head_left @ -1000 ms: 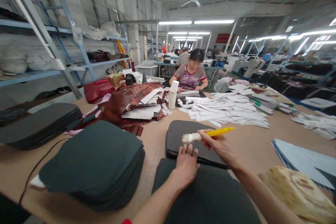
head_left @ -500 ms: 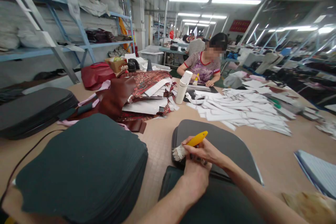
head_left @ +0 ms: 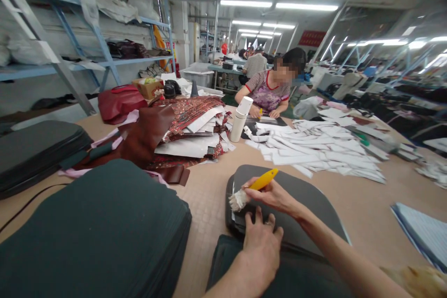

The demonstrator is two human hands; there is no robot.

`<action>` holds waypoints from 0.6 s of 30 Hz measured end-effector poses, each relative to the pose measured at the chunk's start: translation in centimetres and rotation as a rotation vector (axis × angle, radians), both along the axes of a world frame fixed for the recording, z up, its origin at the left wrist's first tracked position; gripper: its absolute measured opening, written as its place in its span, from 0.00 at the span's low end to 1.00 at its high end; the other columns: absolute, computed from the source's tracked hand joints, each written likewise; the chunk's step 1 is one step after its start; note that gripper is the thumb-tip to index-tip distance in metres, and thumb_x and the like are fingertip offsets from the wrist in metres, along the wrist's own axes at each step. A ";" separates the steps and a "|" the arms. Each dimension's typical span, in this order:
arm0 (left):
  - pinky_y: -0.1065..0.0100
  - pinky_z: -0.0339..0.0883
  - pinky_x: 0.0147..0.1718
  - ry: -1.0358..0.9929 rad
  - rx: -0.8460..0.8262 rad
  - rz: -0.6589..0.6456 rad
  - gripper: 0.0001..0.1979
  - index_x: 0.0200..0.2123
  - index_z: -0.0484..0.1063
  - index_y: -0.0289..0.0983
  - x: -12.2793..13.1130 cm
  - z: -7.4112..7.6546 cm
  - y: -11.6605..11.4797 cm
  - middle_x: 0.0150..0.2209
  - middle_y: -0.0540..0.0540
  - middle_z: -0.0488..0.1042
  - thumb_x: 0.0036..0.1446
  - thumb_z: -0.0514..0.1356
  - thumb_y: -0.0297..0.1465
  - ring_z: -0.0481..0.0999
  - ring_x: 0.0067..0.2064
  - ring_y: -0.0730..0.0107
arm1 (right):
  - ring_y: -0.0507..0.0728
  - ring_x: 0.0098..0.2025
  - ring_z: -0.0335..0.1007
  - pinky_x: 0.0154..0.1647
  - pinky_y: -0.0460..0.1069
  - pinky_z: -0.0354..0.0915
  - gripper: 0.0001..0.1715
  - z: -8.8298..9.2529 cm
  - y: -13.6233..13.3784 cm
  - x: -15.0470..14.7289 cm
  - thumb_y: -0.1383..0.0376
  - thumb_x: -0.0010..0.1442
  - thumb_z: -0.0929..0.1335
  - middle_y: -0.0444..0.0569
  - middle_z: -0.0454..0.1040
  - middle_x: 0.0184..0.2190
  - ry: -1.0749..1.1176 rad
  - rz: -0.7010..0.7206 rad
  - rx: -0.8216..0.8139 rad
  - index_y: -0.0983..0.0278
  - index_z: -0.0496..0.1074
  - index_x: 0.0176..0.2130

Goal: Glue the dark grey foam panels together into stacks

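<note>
My right hand is closed round a yellow-handled brush, whose pale, ragged bristles touch the left edge of a dark grey rounded panel. Below it, my left hand rests with spread fingers on the panel's near edge, holding nothing; a ring shows on one finger. Nearest to me lies a dark green stack, partly under my left forearm. A larger stack of dark green pieces stands at the left.
White strips lie in a heap beyond the panel. A white bottle stands beside patterned red material. Across the table a person works with a yellow tool. A notepad lies at the right, grey panels far left.
My left hand's fingers have spread out on the panel, where they were bunched under my right hand. The brush remains in my right hand. The view has shifted slightly.
</note>
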State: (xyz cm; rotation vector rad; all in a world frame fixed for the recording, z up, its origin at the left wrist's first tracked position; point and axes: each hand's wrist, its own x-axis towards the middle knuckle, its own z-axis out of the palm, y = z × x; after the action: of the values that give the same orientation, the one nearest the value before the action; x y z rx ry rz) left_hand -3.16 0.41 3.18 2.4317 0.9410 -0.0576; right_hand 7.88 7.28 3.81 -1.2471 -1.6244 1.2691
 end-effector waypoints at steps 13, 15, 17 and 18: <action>0.35 0.47 0.53 -0.046 -0.091 0.025 0.24 0.55 0.63 0.35 -0.3 0.2 0.5 0.62 0.34 0.56 0.53 0.53 0.28 0.46 0.63 0.36 | 0.51 0.23 0.59 0.26 0.48 0.57 0.21 -2.1 8.9 4.8 0.49 0.49 0.66 0.43 0.65 0.19 -0.146 -0.407 0.213 0.65 0.69 0.28; 0.35 0.46 0.54 -0.037 -0.105 0.018 0.25 0.56 0.62 0.35 -0.2 0.1 0.7 0.62 0.34 0.55 0.53 0.53 0.28 0.45 0.63 0.35 | 0.51 0.22 0.59 0.25 0.48 0.56 0.24 -1.6 8.9 5.9 0.49 0.49 0.66 0.43 0.65 0.20 -0.170 -0.451 0.229 0.67 0.70 0.35; 0.35 0.45 0.54 -0.012 -0.117 0.009 0.26 0.57 0.61 0.36 -0.1 0.2 0.8 0.63 0.34 0.53 0.53 0.53 0.28 0.45 0.63 0.35 | 0.51 0.22 0.58 0.25 0.48 0.57 0.28 -0.9 8.9 6.3 0.49 0.49 0.66 0.43 0.66 0.21 -0.181 -0.431 0.229 0.68 0.70 0.40; 0.35 0.45 0.54 0.005 -0.122 0.006 0.27 0.58 0.60 0.36 0.0 0.3 0.9 0.63 0.35 0.53 0.53 0.53 0.28 0.44 0.63 0.36 | 0.51 0.23 0.59 0.25 0.47 0.57 0.28 -0.6 9.0 6.2 0.49 0.49 0.66 0.44 0.67 0.22 -0.183 -0.392 0.221 0.68 0.70 0.41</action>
State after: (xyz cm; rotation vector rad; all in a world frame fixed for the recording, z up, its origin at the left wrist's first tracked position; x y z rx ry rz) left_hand -3.20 1.30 3.49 2.3171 0.9203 -0.1160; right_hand 14.10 16.25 3.24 -1.4831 -1.4994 0.7334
